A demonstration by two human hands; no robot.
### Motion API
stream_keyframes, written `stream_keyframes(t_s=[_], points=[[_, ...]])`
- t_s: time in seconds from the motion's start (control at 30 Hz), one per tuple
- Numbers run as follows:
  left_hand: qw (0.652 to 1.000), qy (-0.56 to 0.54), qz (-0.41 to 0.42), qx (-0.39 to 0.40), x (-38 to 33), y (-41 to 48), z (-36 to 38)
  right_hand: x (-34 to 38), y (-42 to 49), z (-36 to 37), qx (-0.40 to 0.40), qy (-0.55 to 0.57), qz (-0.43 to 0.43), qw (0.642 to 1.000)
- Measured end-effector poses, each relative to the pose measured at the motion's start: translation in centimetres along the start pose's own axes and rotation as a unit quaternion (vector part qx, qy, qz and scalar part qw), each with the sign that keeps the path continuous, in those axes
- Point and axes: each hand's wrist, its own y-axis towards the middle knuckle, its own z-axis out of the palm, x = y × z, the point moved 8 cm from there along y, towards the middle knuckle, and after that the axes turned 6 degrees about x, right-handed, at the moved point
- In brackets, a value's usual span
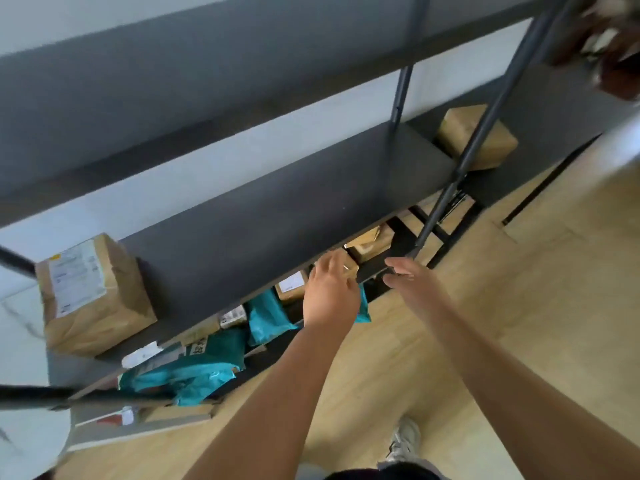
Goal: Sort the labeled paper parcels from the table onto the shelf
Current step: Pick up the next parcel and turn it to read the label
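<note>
Left hand [330, 292]: fingers spread under shelf [277, 216] front edge, over small brown parcel [349, 266]; grip not discernible. Right hand [410, 280]: open, empty, beside shelf edge. Large labeled parcel [93, 296]: on shelf, left end.

One view only, head-worn, wide-angle, looking steeply down and forward from just above the dark shelf [277, 202], close in. The frame is tilted, so the shelf's front edge runs diagonally from lower left to upper right. Wooden floor [519, 271] fills the right side, both forearms reaching in from below.
</note>
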Motion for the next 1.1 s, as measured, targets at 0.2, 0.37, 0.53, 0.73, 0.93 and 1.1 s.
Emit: stream_keyframes(t_s=[0.2,0.37,0.53,0.73,0.93,1.1], points=[[0.996,-0.023,0.047,0.067,-13.3,2.5,11.1,-6.8,1.0,-15.5,-0.041,0.091,0.013,0.995],[0.993,-0.013,0.092,0.078,-21.1,5.6,15.8,-11.8,1.8,-25.0,-0.092,0.151,0.042,0.983],[0.992,-0.018,0.093,0.081,-25.7,10.9,18.9,-12.9,5.4,-30.3,-0.1,0.146,0.062,0.982],[0.992,-0.025,0.093,0.078,-31.6,19.8,22.1,-12.2,13.4,-36.6,-0.118,0.146,0.075,0.979],[0.993,-0.039,0.076,0.078,-36.5,28.5,23.5,-10.8,19.8,-42.8,-0.136,0.124,0.101,0.978],[0.999,-0.029,0.016,0.034,-37.6,35.7,22.3,-10.4,25.2,-46.4,-0.122,0.121,0.096,0.98]])
